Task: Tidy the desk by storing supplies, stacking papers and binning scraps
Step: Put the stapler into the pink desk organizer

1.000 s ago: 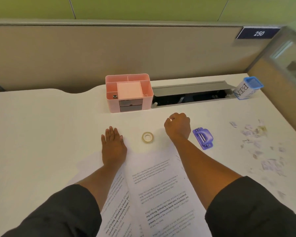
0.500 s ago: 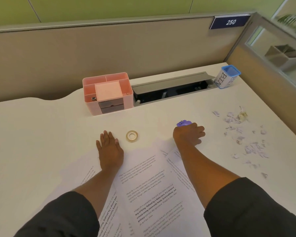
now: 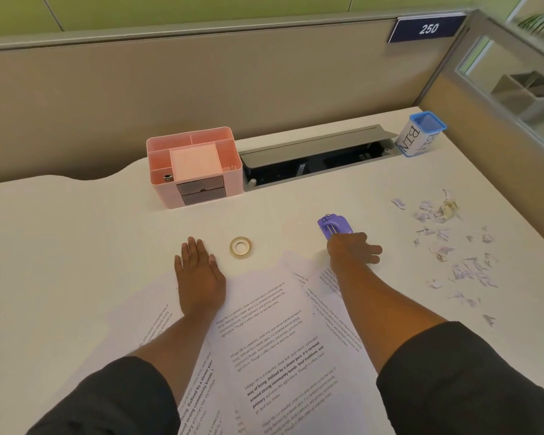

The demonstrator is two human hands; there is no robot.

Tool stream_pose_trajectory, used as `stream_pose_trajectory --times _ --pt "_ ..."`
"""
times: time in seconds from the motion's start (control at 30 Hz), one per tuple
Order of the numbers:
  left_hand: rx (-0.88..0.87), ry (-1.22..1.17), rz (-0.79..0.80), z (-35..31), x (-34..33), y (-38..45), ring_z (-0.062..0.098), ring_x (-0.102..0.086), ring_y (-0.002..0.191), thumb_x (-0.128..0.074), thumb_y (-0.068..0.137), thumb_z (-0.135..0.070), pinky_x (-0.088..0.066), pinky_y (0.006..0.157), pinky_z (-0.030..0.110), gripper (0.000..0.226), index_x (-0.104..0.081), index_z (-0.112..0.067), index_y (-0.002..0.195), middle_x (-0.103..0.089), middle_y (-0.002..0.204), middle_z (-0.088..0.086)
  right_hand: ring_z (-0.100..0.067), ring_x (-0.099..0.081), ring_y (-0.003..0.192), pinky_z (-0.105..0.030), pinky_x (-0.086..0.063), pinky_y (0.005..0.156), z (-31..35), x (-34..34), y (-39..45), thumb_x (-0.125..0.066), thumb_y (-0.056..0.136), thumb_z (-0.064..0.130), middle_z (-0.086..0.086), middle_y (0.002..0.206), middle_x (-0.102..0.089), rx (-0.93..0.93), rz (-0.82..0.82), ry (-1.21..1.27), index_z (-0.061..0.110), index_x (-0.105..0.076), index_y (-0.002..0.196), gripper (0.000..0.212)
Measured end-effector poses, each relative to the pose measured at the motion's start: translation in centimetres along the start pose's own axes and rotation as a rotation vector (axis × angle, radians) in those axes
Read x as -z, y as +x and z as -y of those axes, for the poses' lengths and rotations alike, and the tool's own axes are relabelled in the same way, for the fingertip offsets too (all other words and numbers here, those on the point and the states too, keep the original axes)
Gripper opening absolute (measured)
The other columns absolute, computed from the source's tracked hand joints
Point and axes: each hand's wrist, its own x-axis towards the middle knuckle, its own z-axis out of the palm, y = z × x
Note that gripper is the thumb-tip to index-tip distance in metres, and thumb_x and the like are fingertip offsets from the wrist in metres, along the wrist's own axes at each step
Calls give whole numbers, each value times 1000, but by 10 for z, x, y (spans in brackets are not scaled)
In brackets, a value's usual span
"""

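Observation:
My right hand (image 3: 354, 251) lies over the near end of a small purple stapler (image 3: 333, 225) and grips it, with the outer fingers pointing right. My left hand (image 3: 198, 274) rests flat and open on the top edge of the printed papers (image 3: 274, 334), which are fanned out loosely in front of me. A roll of clear tape (image 3: 241, 247) lies between my hands. A pink desk organiser (image 3: 230, 171) stands at the back. Torn paper scraps (image 3: 453, 246) are scattered on the right. A small blue-rimmed cup marked BIN (image 3: 420, 135) stands at the back right.
An open grey cable tray (image 3: 314, 158) runs along the desk's back edge between the organiser and the bin. A beige partition wall closes the back and a glass panel the right side. The white desk (image 3: 60, 246) stretches out to the left.
My right hand moved right from beside the tape to the stapler and took hold of it. The stapler now shows more above my fingers. My left hand stayed put.

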Motion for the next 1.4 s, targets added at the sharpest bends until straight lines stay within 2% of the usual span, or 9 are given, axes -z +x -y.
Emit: stream_pose_trajectory --times 0.1,0.23,0.43,0.67,0.83,0.93,1.07,1.17,1.4 --pt "2 -9 -7 -1 1 -1 24 -4 155 -18 107 -27 1 126 40 55 -16 -4 157 -9 167 11 -32 -38 115 -34 -35 83 3 -3 -3 -53 87 25 -16 129 -37 56 6 -19 12 -54 117 33" --pt "7 -33 -8 -1 1 -1 22 -4 155 -19 107 -27 1 126 39 55 -16 -4 158 -9 167 9 -35 -50 112 -41 -47 90 10 -9 -9 -49 89 24 -15 119 -53 233 98 39 13 -52 118 31" --pt "9 -59 -20 0 1 -2 20 -3 155 -18 107 -28 3 126 36 56 -16 -5 158 -9 167 8 -25 -56 83 -30 -44 68 29 -12 -23 -57 88 20 -10 106 -59 383 113 214 13 -57 105 18" --pt "9 -56 -24 -1 2 -2 21 -4 155 -18 107 -27 4 126 35 55 -16 -5 158 -10 167 8 -16 -56 85 -21 -47 67 74 -22 -53 -67 88 27 -3 107 -59 573 135 399 24 -51 105 24" --pt "9 -66 -31 -2 3 -2 21 -5 155 -18 107 -27 3 126 35 55 -18 -4 157 -11 167 9 -17 -60 90 -19 -50 65 107 -26 -79 -69 85 27 1 109 -57 741 180 518 19 -53 119 38" --pt "9 -69 -31 -2 3 -2 20 -5 155 -15 107 -29 2 126 36 56 -17 -5 158 -10 167 8 -16 -61 80 -15 -46 59 128 -28 -93 -70 83 32 2 100 -58 804 185 516 20 -54 110 34" --pt "10 -93 -35 -2 3 -3 20 -5 155 -13 106 -31 1 126 36 58 -18 -6 158 -11 167 7 -16 -61 73 -24 -53 60 150 -35 -103 -69 82 33 0 90 -61 825 191 494 21 -52 94 24" --pt "16 -84 -31 -2 2 -3 19 -4 155 -16 107 -30 1 126 36 56 -17 -7 158 -10 167 7 -18 -62 76 -29 -55 64 160 -42 -105 -68 82 32 -3 90 -62 843 203 443 17 -54 93 23" --pt "31 -89 -23 -2 1 -2 16 0 155 -13 106 -32 4 126 35 57 -14 -10 159 -6 168 4 -18 -59 76 -20 -41 56 177 -59 -108 -69 83 37 -4 94 -60 866 219 318 13 -58 100 31"
